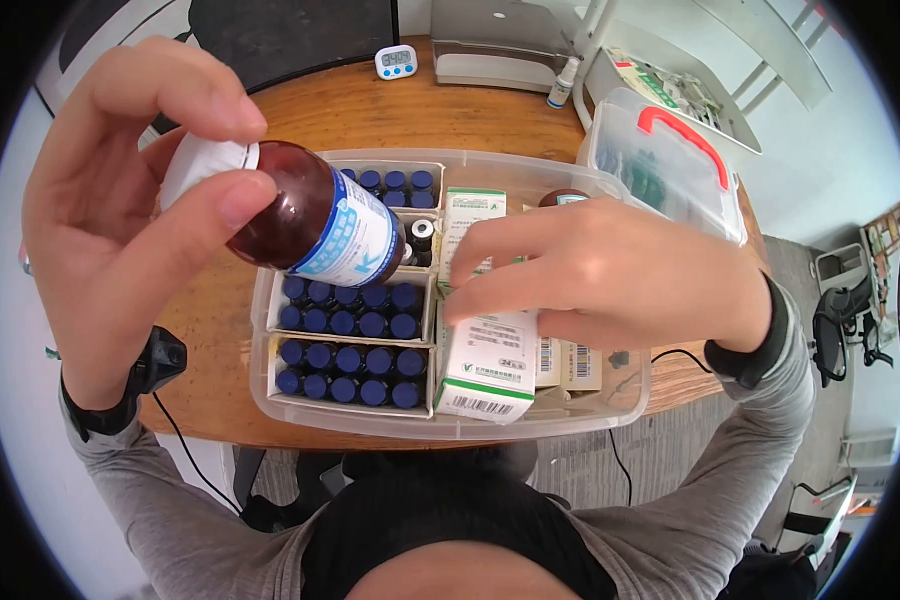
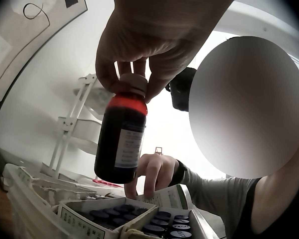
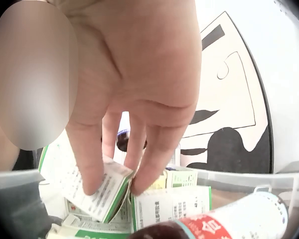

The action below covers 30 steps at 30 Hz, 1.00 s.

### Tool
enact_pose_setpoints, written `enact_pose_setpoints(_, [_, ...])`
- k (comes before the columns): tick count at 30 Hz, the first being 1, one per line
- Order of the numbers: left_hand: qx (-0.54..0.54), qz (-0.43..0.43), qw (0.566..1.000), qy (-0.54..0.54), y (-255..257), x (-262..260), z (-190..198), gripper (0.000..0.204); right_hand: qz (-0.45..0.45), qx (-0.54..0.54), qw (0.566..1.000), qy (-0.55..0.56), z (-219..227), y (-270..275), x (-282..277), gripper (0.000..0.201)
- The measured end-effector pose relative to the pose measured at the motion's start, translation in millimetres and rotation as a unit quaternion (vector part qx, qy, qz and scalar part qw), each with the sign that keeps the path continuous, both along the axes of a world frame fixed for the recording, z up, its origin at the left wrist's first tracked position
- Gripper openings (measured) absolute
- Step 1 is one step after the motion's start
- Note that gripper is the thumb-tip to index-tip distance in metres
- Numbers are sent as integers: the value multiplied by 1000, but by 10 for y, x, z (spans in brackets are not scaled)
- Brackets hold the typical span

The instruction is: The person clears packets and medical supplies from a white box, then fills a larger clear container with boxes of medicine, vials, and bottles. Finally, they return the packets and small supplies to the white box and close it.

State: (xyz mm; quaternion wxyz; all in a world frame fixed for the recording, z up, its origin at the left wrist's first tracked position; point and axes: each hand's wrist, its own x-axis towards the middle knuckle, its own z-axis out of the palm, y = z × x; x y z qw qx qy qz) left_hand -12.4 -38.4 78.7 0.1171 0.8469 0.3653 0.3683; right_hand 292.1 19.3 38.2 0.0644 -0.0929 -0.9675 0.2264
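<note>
My left hand (image 1: 120, 190) pinches the white cap of a brown medicine bottle (image 1: 345, 232) with a blue and white label, holding it tilted above the plastic bin (image 1: 510, 428). In the left wrist view the bottle (image 2: 120, 144) hangs below the fingers, dark liquid inside. Over the bin's right half, my right hand (image 1: 600, 265) grips the end of a white and green medicine box (image 1: 490, 355). That box (image 3: 97, 191) leans at an angle between thumb and fingers in the right wrist view. Another white and green box (image 3: 172, 206) stands beside it.
Cartons of blue-capped vials (image 1: 345, 375) fill the bin's left half. A second bottle (image 3: 239, 214) with a red and white label lies at its right. Behind stand a lidded box with a red handle (image 1: 685, 140), a digital timer (image 1: 396, 62) and a small spray bottle (image 1: 563, 82).
</note>
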Motion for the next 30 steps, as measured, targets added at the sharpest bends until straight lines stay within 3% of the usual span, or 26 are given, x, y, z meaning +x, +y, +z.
enact_pose_setpoints(1, [0,1,1000,1,-7,2,7,24,1,0,1000,1,-23,-23,-29,44])
enact_pose_setpoints(3, [-13,14,1000,2,-9,4,24,26,19,129,991,31,-109,-41,-77,31])
enact_pose_setpoints(7, [-27,15,1000,-8,-5,46,51,26,10,155,986,59,-221,-52,-97,27])
enact_pose_setpoints(9, [-83,-25,993,-77,32,73,21,31,-53,195,978,52,-231,-128,-66,25])
enact_pose_setpoints(13, [-83,-90,989,-78,134,99,-20,39,-89,174,976,96,-89,-131,235,26])
enact_pose_setpoints(15, [-111,-90,990,-7,146,43,-1,44,-93,120,988,-5,-22,-174,403,27])
enact_pose_setpoints(17, [-92,-99,990,-28,140,294,-20,42,-105,106,988,-32,-118,-249,442,24])
enact_pose_setpoints(20, [-76,-169,981,53,224,529,3,42,-124,199,972,-19,-191,-337,439,22])
enact_pose_setpoints(23, [91,-175,972,128,253,841,-2,37,-168,211,962,-48,-175,-385,508,20])
enact_pose_setpoints(24, [87,-168,980,-68,263,979,-342,34,-186,183,964,-43,-187,-386,566,28])
enact_pose_setpoints(25, [88,-168,979,-69,265,986,-313,34,-203,155,966,-38,-194,-381,608,35])
enact_pose_setpoints(27, [123,-187,970,95,270,1006,-241,33,-188,192,963,-10,-189,-338,649,33])
enact_pose_setpoints(30, [100,-225,964,102,234,1095,-366,32,-182,235,954,29,-260,-333,657,30])
